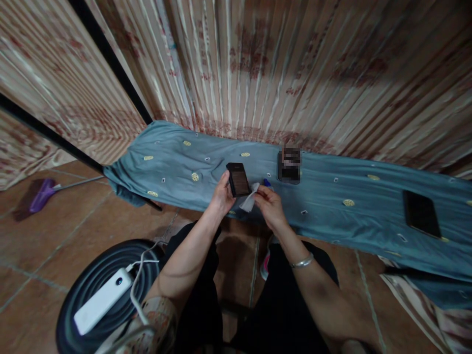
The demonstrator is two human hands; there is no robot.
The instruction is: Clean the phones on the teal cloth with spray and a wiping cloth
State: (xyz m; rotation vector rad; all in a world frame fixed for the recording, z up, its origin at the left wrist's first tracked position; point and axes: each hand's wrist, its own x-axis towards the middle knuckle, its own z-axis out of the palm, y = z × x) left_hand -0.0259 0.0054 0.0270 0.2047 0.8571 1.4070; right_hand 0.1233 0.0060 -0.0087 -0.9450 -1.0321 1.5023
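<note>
My left hand (221,196) is closed round a small black rectangular case (239,180) with a darker brownish panel on its face. Its exact kind does not show. In the fingertips of my right hand (270,203) is a white tissue (248,202), which hangs down close to the lower right edge of the case. Just behind the right fingers a small blue object (267,184) lies on the cloth, partly hidden. Farther right stands a dark box-like item (290,172), its upper part pixelated.
A blue-green patterned cloth (324,189) covers the narrow surface before me. On its right lies a black phone (422,213). A white power bank (103,301) with a cable rests on a round black stool (79,280) at lower left. A purple broom (42,195) is on the tiled floor.
</note>
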